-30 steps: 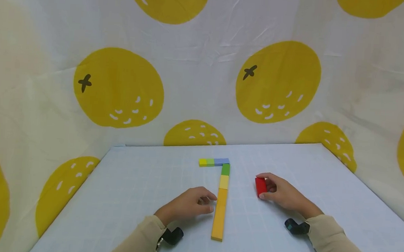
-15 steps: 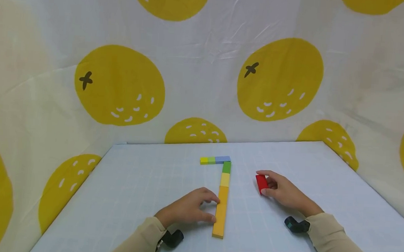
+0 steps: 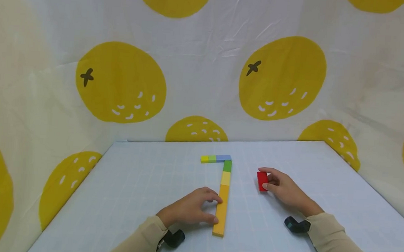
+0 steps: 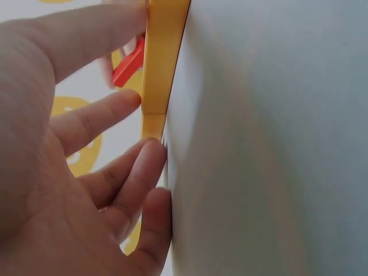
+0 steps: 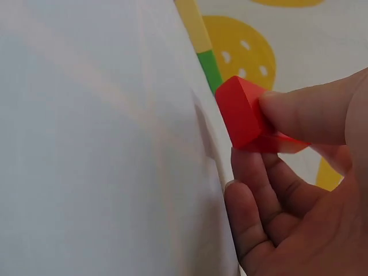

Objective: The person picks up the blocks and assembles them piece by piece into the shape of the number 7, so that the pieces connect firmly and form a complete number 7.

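Observation:
My right hand [image 3: 286, 189] pinches a red block [image 3: 262, 181] between thumb and fingers, to the right of a line of coloured blocks; the right wrist view shows the thumb on the red block [image 5: 244, 112]. The left hand [image 3: 191, 208], fingers spread and slightly bent, touches the orange part [image 3: 221, 212] of that line with its thumb and index fingertips. In the left wrist view those fingertips rest on the orange block [image 4: 164, 57], and the other fingers lie loose near the table. Beyond the orange, the line continues with a pale yellow block [image 3: 225, 178] and a green block [image 3: 227, 166].
At the line's far end, a short row runs left: a blue block [image 3: 223, 157], a light green block [image 3: 212, 158] and a yellow block [image 3: 204, 159]. A pale checked cloth covers the table [image 3: 150, 177]. A curtain with yellow fruit prints [image 3: 205, 76] hangs behind.
My left hand has moved right, its fingers now touching the orange part of the line. My right hand still holds the red block, which has changed its tilt slightly.

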A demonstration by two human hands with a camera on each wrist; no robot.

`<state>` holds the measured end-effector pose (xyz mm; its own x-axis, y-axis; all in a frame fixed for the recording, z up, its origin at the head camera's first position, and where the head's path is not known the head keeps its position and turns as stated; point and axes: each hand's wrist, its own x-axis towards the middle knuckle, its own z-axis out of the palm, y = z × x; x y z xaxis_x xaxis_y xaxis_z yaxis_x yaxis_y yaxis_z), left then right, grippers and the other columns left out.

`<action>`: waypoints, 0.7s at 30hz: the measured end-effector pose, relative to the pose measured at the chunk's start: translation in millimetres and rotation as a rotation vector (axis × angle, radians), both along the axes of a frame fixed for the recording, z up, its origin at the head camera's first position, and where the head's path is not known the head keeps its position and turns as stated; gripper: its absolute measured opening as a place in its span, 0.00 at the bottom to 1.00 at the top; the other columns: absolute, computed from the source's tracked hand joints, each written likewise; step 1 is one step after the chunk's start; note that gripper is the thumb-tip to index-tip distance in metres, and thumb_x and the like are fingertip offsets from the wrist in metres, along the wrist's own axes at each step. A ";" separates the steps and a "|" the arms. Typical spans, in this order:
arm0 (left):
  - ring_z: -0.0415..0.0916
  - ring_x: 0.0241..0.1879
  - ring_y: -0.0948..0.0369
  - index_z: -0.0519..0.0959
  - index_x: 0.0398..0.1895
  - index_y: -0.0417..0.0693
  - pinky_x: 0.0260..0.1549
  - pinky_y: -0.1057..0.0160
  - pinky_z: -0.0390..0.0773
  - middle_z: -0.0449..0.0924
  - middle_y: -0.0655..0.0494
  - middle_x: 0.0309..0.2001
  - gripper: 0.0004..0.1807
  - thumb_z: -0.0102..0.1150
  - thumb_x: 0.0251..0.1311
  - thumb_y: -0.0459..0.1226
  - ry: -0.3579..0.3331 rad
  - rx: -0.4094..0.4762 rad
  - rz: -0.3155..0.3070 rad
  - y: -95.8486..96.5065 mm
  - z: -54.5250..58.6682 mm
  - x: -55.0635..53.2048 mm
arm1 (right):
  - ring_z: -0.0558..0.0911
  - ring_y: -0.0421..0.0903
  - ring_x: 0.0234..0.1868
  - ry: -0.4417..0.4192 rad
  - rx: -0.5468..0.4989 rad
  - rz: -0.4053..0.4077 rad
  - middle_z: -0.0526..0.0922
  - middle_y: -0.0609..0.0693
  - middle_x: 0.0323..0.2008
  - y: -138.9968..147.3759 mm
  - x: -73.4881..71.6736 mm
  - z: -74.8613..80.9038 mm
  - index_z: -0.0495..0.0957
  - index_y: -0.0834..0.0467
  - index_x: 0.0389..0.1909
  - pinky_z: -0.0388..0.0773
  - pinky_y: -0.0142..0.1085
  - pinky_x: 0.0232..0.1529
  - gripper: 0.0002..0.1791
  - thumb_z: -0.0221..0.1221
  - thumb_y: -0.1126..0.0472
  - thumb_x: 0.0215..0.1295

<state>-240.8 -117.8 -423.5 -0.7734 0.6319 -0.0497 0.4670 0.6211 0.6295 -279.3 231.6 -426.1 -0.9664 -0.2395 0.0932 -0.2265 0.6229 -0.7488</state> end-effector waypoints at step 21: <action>0.70 0.52 0.68 0.81 0.56 0.70 0.57 0.57 0.73 0.71 0.71 0.55 0.25 0.73 0.53 0.56 -0.057 0.000 0.078 6.4 -0.1 -0.2 | 0.75 0.57 0.53 -0.054 -0.118 -0.028 0.69 0.62 0.63 1.4 -0.5 0.8 0.63 0.47 0.74 0.82 0.41 0.44 0.33 0.60 0.59 0.71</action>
<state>-241.0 -111.4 -423.6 -0.8164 0.5695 -0.0956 0.3800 0.6545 0.6536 -279.8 233.0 -425.3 -0.9770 -0.2025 0.0664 -0.1673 0.5355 -0.8278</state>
